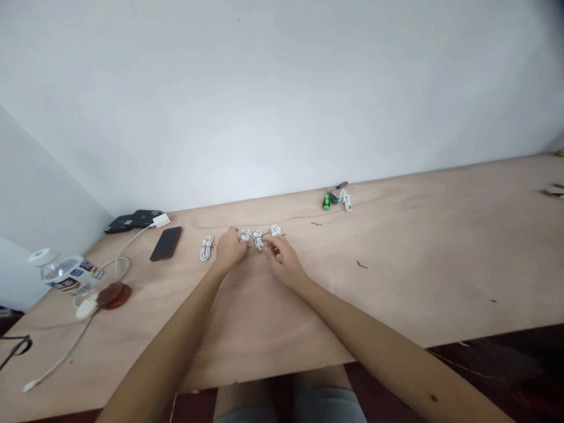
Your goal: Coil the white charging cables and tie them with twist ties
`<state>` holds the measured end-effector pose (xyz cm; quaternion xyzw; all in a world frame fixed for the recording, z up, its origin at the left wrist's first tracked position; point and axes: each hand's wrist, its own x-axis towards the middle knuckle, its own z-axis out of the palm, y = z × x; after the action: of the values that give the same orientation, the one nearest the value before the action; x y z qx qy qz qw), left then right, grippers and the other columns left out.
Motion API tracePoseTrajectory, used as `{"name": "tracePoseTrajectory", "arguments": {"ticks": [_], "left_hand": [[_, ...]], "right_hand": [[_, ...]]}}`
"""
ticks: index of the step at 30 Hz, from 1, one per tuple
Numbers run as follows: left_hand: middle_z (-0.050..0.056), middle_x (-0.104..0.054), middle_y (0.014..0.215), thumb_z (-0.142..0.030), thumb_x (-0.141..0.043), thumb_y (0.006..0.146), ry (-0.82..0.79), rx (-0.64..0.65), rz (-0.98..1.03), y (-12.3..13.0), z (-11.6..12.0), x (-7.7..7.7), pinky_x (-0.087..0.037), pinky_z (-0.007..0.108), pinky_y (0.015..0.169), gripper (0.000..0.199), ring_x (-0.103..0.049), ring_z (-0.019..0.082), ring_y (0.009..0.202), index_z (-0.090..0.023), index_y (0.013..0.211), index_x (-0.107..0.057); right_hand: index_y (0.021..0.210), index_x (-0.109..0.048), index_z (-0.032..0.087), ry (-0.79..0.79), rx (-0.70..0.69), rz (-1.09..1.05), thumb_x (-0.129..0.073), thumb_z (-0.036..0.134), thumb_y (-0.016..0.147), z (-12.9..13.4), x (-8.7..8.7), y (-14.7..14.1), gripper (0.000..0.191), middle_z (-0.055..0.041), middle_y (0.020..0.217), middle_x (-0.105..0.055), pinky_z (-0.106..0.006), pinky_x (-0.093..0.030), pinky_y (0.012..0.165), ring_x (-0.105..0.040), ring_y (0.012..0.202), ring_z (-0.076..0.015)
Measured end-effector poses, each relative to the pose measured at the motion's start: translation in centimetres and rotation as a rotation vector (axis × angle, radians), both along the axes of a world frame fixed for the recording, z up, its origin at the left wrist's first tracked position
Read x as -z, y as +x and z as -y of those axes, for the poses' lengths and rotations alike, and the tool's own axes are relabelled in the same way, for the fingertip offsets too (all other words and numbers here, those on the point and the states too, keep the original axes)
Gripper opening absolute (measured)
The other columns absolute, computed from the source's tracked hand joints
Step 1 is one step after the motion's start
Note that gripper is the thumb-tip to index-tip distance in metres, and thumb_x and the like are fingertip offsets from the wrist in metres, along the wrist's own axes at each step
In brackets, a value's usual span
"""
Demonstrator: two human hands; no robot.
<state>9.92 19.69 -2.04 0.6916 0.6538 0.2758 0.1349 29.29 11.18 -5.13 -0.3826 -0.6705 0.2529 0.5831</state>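
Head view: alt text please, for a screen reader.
The left hand and right hand meet over a row of small coiled white cables on a plywood table. A black phone, a green-handled screwdriver and a plastic bottle lie nearby on the table.

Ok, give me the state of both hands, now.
Left hand: curled over a coiled white cable; grip cannot be told.
Right hand: half-closed beside another coiled white cable; grip cannot be told.
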Motion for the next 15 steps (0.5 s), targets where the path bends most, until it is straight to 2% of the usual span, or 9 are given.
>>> {"name": "tracePoseTrajectory", "arguments": {"ticks": [2, 5, 7, 8, 9, 11, 15], "left_hand": [[0.013, -0.079, 0.096, -0.026, -0.073, 0.081, -0.003, 0.04, 0.066, -0.1, 0.3, -0.1, -0.05, 0.038, 0.088, 0.036, -0.072, 0.032, 0.099, -0.015, 0.115, -0.073], [0.01, -0.079, 0.095, -0.036, -0.07, 0.088, 0.003, 0.132, 0.186, -0.4, 1.6, -0.4, -0.053, 0.033, 0.078, 0.029, -0.073, 0.026, 0.088, -0.014, 0.105, -0.076], [0.009, -0.079, 0.1, -0.045, -0.069, 0.091, 0.008, 0.208, 0.321, -0.7, 3.0, -0.4, -0.054, 0.031, 0.072, 0.035, -0.073, 0.024, 0.084, -0.016, 0.108, -0.075], [0.01, -0.078, 0.101, -0.047, -0.072, 0.09, 0.002, 0.284, 0.47, -0.9, 3.7, -0.4, -0.055, 0.031, 0.07, 0.036, -0.072, 0.023, 0.084, -0.016, 0.109, -0.075], [0.009, -0.078, 0.1, -0.047, -0.074, 0.09, -0.016, 0.367, 0.593, -1.0, 4.4, -0.3, -0.056, 0.031, 0.071, 0.035, -0.072, 0.023, 0.084, -0.016, 0.108, -0.075], [0.007, -0.075, 0.092, -0.045, -0.078, 0.089, -0.008, 0.438, 0.728, -1.2, 5.7, 0.0, -0.057, 0.031, 0.073, 0.031, -0.07, 0.021, 0.082, -0.017, 0.104, -0.076], [0.005, -0.071, 0.083, -0.041, -0.083, 0.087, 0.004, 0.45, 0.815, -1.1, 6.8, 0.6, -0.057, 0.032, 0.078, 0.025, -0.069, 0.02, 0.082, -0.017, 0.091, -0.074]], "right_hand": [[0.126, -0.069, 0.024, -0.012, 0.007, 0.001, -0.055, 0.032, 0.105, 0.0, 0.0, 0.1, 0.026, -0.0091, 0.115, -0.066, -0.037, -0.054, 0.086, -0.064, 0.097, -0.0218], [0.125, -0.07, 0.025, -0.028, 0.017, 0.006, -0.055, 0.033, 0.105, 0.1, -0.2, 0.3, 0.026, -0.0094, 0.115, -0.067, -0.037, -0.054, 0.086, -0.065, 0.098, -0.0223], [0.123, -0.072, 0.025, -0.035, 0.017, 0.009, -0.056, 0.034, 0.105, 0.0, -0.2, 0.4, 0.026, -0.0092, 0.113, -0.069, -0.037, -0.054, 0.084, -0.065, 0.096, -0.0221], [0.121, -0.072, 0.025, -0.04, 0.013, 0.009, -0.058, 0.036, 0.104, 0.0, -0.2, 0.4, 0.025, -0.0089, 0.112, -0.069, -0.036, -0.054, 0.083, -0.065, 0.095, -0.0219], [0.119, -0.073, 0.024, -0.048, 0.005, 0.005, -0.06, 0.037, 0.103, -0.1, -0.1, 0.4, 0.024, -0.0086, 0.111, -0.07, -0.036, -0.054, 0.082, -0.065, 0.094, -0.0218], [0.114, -0.075, 0.024, -0.074, -0.018, -0.015, -0.063, 0.039, 0.101, -0.2, 0.0, 0.3, 0.023, -0.008, 0.109, -0.073, -0.035, -0.054, 0.08, -0.067, 0.093, -0.022], [0.105, -0.078, 0.022, -0.176, -0.104, -0.071, -0.065, 0.043, 0.099, -0.3, 0.3, 0.3, 0.025, -0.0072, 0.105, -0.078, -0.036, -0.055, 0.082, -0.07, 0.095, -0.0239]]}}
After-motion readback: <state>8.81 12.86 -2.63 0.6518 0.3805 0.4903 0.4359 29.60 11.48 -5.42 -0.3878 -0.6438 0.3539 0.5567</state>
